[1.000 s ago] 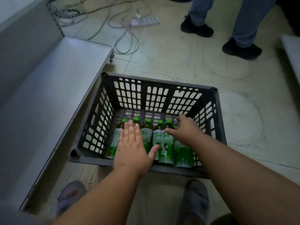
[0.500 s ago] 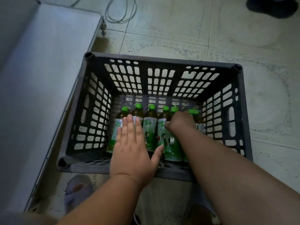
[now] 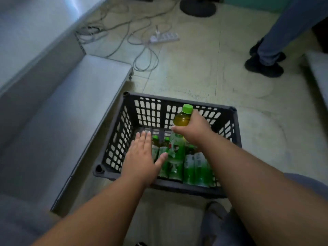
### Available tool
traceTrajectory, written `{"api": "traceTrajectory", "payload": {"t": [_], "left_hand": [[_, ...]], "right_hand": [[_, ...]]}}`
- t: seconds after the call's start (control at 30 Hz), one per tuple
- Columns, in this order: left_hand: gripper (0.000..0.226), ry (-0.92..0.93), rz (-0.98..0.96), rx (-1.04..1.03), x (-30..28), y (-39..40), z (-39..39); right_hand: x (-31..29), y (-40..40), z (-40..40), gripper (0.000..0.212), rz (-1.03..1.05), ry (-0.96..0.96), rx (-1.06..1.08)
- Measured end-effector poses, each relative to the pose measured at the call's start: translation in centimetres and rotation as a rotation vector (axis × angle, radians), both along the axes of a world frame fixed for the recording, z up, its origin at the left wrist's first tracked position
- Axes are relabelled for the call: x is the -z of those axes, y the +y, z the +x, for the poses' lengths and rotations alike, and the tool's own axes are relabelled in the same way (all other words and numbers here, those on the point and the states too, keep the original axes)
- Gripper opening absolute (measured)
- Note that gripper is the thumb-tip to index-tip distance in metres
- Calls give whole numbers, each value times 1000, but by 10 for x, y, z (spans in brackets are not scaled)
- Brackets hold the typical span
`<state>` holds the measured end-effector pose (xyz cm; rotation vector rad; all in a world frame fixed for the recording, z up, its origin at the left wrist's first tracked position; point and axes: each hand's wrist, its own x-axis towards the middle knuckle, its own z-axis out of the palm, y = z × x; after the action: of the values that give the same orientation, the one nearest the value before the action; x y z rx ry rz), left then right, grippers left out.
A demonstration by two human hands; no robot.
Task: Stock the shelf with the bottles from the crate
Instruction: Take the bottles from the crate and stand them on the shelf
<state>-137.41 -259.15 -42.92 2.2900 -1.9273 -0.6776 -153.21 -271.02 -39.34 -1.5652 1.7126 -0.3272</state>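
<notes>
Head view, looking down past both forearms. Landmark: the dark slotted crate [image 3: 236,132] on the tiled floor.

Nearest the wearer, just short of the crate's front wall: the wearer's own feet, partly hidden.

Over the crate's front-left part: left hand [image 3: 142,159], fingers straight and together, palm down, holding nothing. It hovers over or rests on the standing bottles [image 3: 195,167]; contact cannot be told.

Inside the crate, along its front wall: a row of green-labelled, green-capped bottles, upright, packed close.

Above the crate's middle: right hand [image 3: 193,129], fingers wrapped round the shoulder of one lifted bottle [image 3: 179,137], cap up, base hanging among the row below.

Left of the crate: the low grey shelf [image 3: 74,110], bare where visible.

Beyond the crate: loose cables and a power strip [image 3: 164,37]; another person's legs and dark shoes [image 3: 264,65] beyond its right side.

Judgement on the step: lift straight up until the base clears the neighbours and the rim, then swing left. A high grip lets the body swing; shifting lower or supporting with the left hand would steady it. Set it upright, deep on the shelf, leaving room in front.
</notes>
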Motion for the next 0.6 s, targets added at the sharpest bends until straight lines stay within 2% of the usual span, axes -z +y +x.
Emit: {"api": "traceTrajectory", "payload": {"t": [0.23,0.33,0.47,0.6], "left_hand": [[95,297,-293,-220,-121,47,106],[95,343,-391,-327,-165,82,156],[85,340,-475,-453,-205,116,212],[66,298,-568,-518,-215,126,255]], "right_hand": [[-169,60,100,55,-309,-195,-332],[-223,98,158,51,-386,-298,-494],[-266,123,234,61,-485,-387,-617],[-276,122,298,69,-554,-474,-689]]}}
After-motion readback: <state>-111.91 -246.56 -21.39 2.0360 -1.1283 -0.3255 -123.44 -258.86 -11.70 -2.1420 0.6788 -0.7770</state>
